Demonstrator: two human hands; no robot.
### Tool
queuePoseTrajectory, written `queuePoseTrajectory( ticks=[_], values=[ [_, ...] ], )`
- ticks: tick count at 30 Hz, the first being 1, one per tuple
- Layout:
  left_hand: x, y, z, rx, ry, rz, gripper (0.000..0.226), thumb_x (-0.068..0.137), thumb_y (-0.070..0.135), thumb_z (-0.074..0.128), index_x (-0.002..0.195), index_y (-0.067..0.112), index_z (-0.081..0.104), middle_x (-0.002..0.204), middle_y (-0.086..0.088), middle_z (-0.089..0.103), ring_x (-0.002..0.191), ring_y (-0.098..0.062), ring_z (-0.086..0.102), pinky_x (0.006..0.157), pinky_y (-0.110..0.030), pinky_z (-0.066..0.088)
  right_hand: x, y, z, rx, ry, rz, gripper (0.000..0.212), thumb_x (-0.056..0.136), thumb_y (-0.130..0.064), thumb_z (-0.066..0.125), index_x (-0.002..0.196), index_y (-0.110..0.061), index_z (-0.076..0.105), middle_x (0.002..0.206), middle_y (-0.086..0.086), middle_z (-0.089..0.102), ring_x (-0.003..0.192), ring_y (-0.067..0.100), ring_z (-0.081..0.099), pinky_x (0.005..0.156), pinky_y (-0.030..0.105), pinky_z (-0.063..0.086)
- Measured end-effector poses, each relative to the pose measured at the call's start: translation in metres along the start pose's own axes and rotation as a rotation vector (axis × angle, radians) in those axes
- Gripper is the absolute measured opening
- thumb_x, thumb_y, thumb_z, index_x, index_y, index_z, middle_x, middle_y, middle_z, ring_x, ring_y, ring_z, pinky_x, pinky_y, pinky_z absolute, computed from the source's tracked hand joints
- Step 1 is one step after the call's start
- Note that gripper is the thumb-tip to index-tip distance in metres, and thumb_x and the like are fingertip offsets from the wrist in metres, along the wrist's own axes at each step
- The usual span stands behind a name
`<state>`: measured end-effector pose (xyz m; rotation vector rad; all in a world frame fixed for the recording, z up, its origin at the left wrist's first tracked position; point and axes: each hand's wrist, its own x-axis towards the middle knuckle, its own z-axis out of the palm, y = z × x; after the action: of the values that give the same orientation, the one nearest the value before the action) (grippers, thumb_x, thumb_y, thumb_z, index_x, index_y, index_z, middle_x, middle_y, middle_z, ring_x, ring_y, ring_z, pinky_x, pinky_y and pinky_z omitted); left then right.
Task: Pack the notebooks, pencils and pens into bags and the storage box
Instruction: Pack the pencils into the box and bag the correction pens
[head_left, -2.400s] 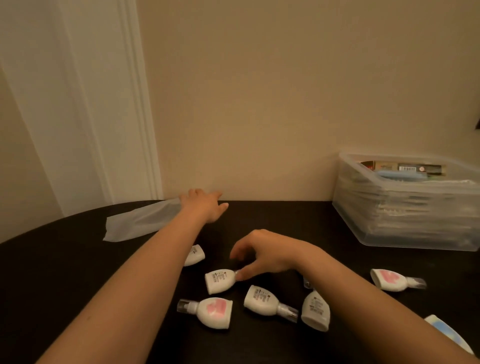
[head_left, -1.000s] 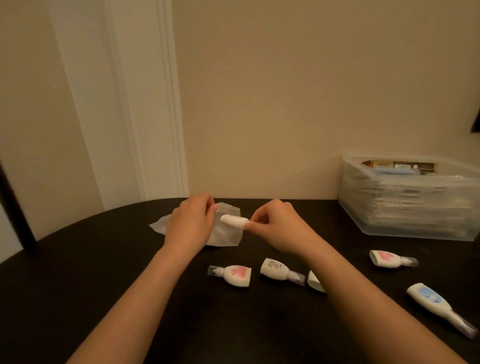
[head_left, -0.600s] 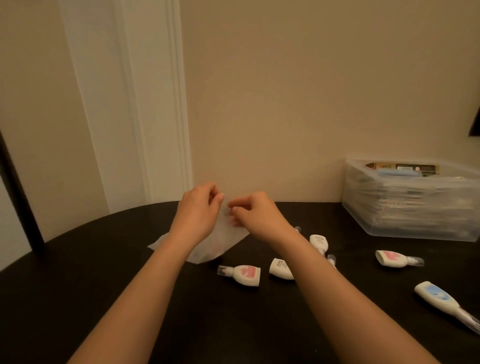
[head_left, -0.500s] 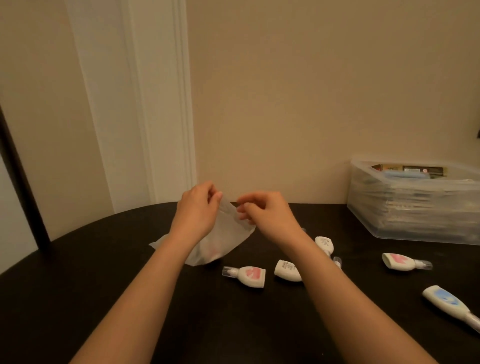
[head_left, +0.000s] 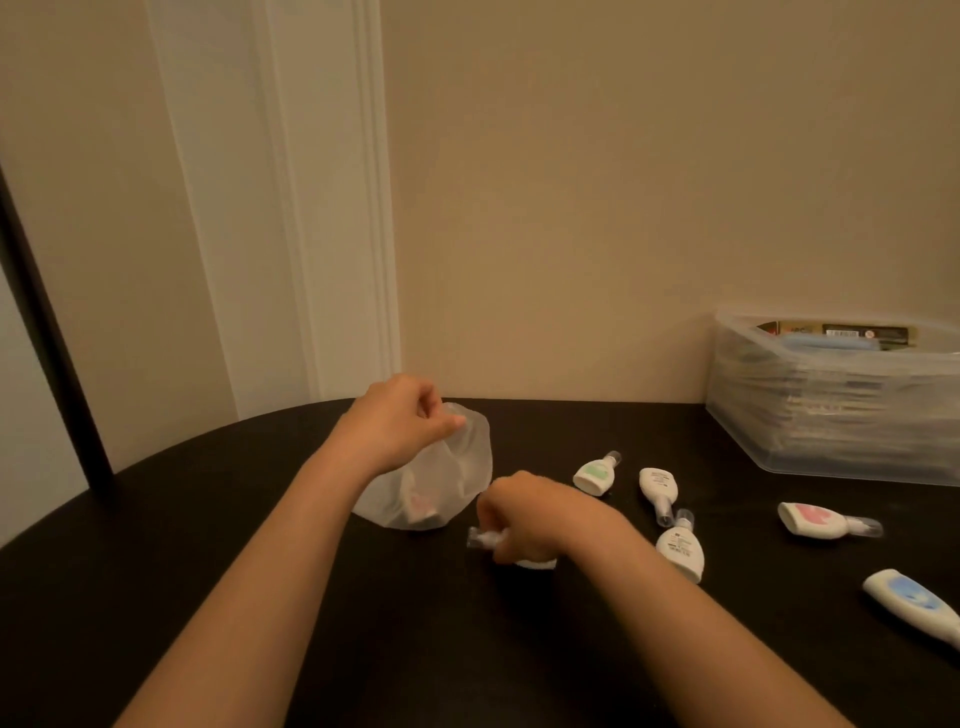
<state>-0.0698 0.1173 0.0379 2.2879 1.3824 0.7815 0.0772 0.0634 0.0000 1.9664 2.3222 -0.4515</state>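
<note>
Bagging: my left hand (head_left: 400, 421) pinches the bag (head_left: 452, 488); my right hand (head_left: 519, 525) grips a pen (head_left: 480, 538), due inside next.

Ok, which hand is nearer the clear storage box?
Right. The right hand grips a white dispenser on the table, left of the storage box; the left hand holds the plastic bag farther left.

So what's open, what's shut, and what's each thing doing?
Bag: held up by its rim, bulging, something pinkish inside.
Left hand: pinches the bag's rim.
Right hand: grips a pen.
Storage box: lidless, nearly full.
Loose pens: five, lying flat on the table.
</note>
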Motion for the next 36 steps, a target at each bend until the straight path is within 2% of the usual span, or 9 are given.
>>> queuePoseTrajectory(
  ticks=[4, 9, 13, 18, 26, 29, 31, 33, 36],
  values=[
    [0.001, -0.001, 0.0, 0.079, -0.035, 0.0, 0.023, 0.09, 0.028, 0.055, 0.07, 0.018, 0.049, 0.069, 0.0, 0.051, 0.063, -0.013, 0.046, 0.063, -0.03, 0.04, -0.017, 0.023, -0.026, 0.221, 0.239, -0.038, 0.012, 0.088, -0.024, 0.064, 0.097, -0.018, 0.061, 0.09, -0.002, 0.061, 0.077, 0.009, 0.058, 0.068, 0.025, 0.05],
    [0.002, 0.001, 0.005, 0.066, -0.035, 0.016, 0.031, 0.094, 0.029, 0.049, 0.068, 0.014, 0.052, 0.063, -0.002, 0.046, 0.058, -0.014, 0.043, 0.059, -0.03, 0.038, -0.029, 0.036, -0.048, 0.919, 0.597, -0.149, 0.014, 0.089, -0.022, 0.063, 0.097, -0.01, 0.065, 0.081, 0.002, 0.066, 0.064, 0.006, 0.064, 0.068, 0.021, 0.054],
    [0.001, 0.006, 0.009, -0.05, -0.071, 0.038, 0.04, 0.096, 0.035, 0.047, 0.073, 0.005, 0.061, 0.061, -0.005, 0.045, 0.057, -0.02, 0.043, 0.059, -0.035, 0.037, -0.019, 0.02, -0.038, 1.051, 0.689, -0.147, 0.015, 0.089, -0.016, 0.064, 0.094, -0.002, 0.065, 0.07, 0.004, 0.064, 0.053, 0.003, 0.061, 0.056, 0.015, 0.051],
    [-0.001, 0.013, 0.01, -0.122, -0.037, 0.059, 0.043, 0.098, 0.033, 0.042, 0.059, 0.013, 0.045, 0.059, -0.006, 0.041, 0.058, -0.022, 0.041, 0.061, -0.036, 0.037, -0.004, 0.008, -0.017, 0.863, 0.59, -0.113, 0.016, 0.091, -0.021, 0.06, 0.094, -0.008, 0.07, 0.082, 0.009, 0.07, 0.079, 0.012, 0.066, 0.075, 0.029, 0.054],
    [-0.001, 0.011, 0.007, -0.155, 0.055, 0.062, 0.043, 0.098, 0.032, 0.042, 0.061, 0.011, 0.045, 0.057, -0.006, 0.046, 0.053, -0.016, 0.047, 0.062, -0.036, 0.044, -0.006, 0.001, -0.017, 0.588, 0.351, -0.21, 0.034, 0.097, -0.02, 0.045, 0.066, -0.007, 0.049, 0.061, 0.003, 0.036, 0.056, 0.013, 0.033, 0.06, 0.033, 0.03],
    [0.0, 0.009, 0.004, -0.153, 0.099, 0.05, 0.043, 0.098, 0.033, 0.042, 0.063, 0.011, 0.048, 0.058, -0.006, 0.051, 0.052, -0.014, 0.051, 0.063, -0.036, 0.048, -0.006, 0.007, -0.021, 0.505, 0.317, -0.138, 0.04, 0.1, -0.034, 0.038, 0.07, -0.009, 0.048, 0.062, 0.003, 0.038, 0.058, 0.014, 0.039, 0.082, 0.034, 0.035],
    [0.0, 0.007, 0.003, -0.151, 0.11, 0.037, 0.042, 0.098, 0.034, 0.042, 0.063, 0.012, 0.051, 0.059, -0.003, 0.052, 0.053, -0.014, 0.052, 0.06, -0.034, 0.046, -0.01, 0.012, -0.025, 0.316, 0.352, -0.084, 0.048, 0.099, -0.046, 0.035, 0.067, -0.013, 0.05, 0.06, -0.002, 0.047, 0.065, 0.009, 0.05, 0.111, 0.04, 0.013],
    [-0.001, 0.007, 0.004, -0.155, 0.1, 0.039, 0.041, 0.098, 0.034, 0.043, 0.064, 0.013, 0.053, 0.059, -0.002, 0.053, 0.054, -0.014, 0.054, 0.064, -0.037, 0.049, -0.016, 0.013, -0.028, 0.17, 0.392, -0.073, 0.041, 0.096, -0.05, 0.038, 0.084, -0.022, 0.066, 0.083, -0.005, 0.066, 0.093, 0.009, 0.059, 0.114, 0.046, -0.01],
    [-0.003, 0.01, 0.007, -0.144, 0.098, 0.062, 0.04, 0.098, 0.033, 0.044, 0.064, 0.014, 0.055, 0.059, -0.001, 0.055, 0.056, -0.014, 0.056, 0.071, -0.042, 0.053, -0.023, 0.011, -0.033, 0.061, 0.421, -0.106, 0.03, 0.098, -0.04, 0.042, 0.112, -0.032, 0.066, 0.136, -0.008, 0.054, 0.136, 0.009, 0.032, 0.109, 0.05, -0.023]
  ],
)
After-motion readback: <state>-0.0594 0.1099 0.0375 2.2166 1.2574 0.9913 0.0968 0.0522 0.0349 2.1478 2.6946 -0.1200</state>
